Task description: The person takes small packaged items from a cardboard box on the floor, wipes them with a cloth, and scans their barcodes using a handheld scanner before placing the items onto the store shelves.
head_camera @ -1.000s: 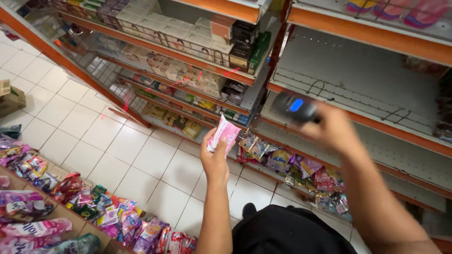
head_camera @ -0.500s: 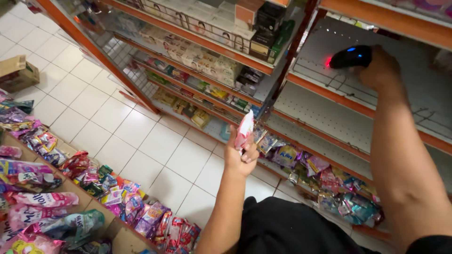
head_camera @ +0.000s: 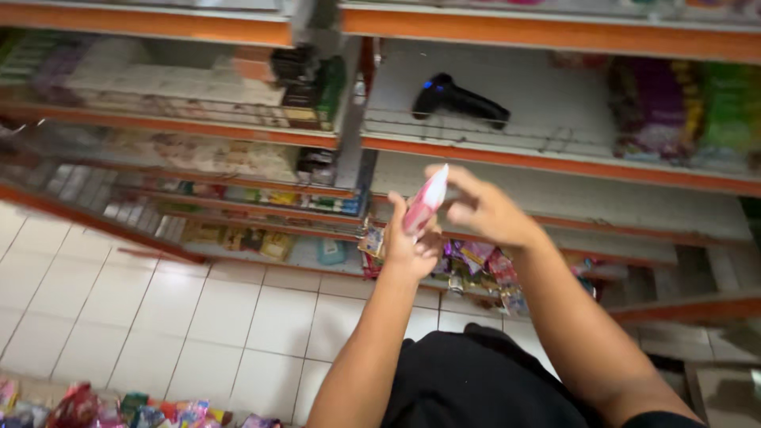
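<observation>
Upright, pink packet (head_camera: 426, 200) gripped in closed left fingers (head_camera: 412, 247), open right fingers (head_camera: 464, 190) just beside its top.

My head camera looks down and forward, close over my arms, facing the orange-edged shelves (head_camera: 555, 162) and the tiled floor (head_camera: 158, 317).

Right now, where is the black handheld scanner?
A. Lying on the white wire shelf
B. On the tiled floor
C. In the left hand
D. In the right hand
A: the black handheld scanner lies on the white wire shelf, apart from both hands; the left hand grips a pink packet and the right hand reaches to it with nothing else in it.
</observation>
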